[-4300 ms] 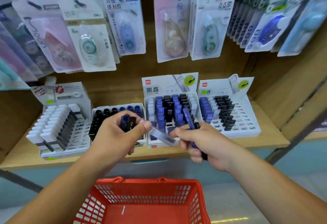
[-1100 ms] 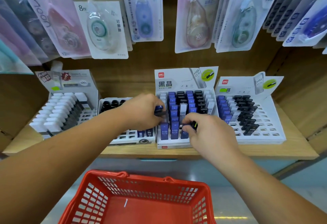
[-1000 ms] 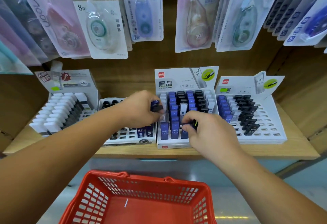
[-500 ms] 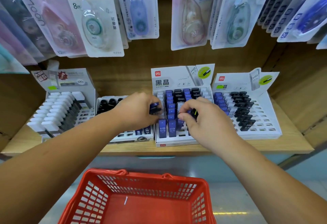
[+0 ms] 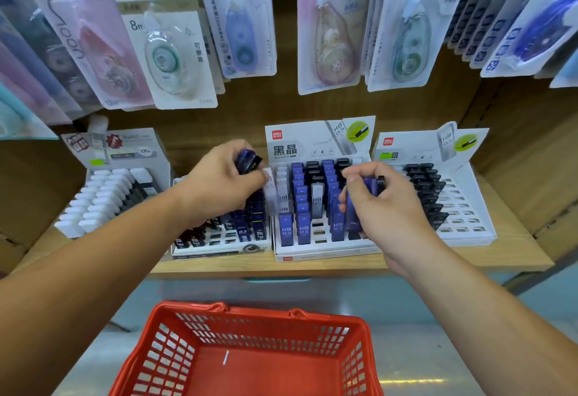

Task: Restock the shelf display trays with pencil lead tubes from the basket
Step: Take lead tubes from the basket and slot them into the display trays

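My left hand (image 5: 219,186) grips a small bunch of blue and black pencil lead tubes (image 5: 248,159), held above the gap between two trays. My right hand (image 5: 384,205) is closed on blue lead tubes (image 5: 369,184) over the right side of the middle display tray (image 5: 325,250), which holds rows of blue, black and grey HB 0.5 tubes. The red basket (image 5: 250,352) sits below the shelf and looks nearly bare, with one small white scrap inside.
A tray with dark 0.3 tubes (image 5: 225,239) stands left of the middle tray, a white-capped tray (image 5: 103,195) further left, and a half-filled tray (image 5: 456,208) on the right. Correction tape packs (image 5: 169,51) hang above. The wooden shelf edge (image 5: 269,266) runs in front.
Both hands moved from in front of the shelf to over the trays. In the last second my right hand shifted up and back along the middle tray; my left stayed nearly still.
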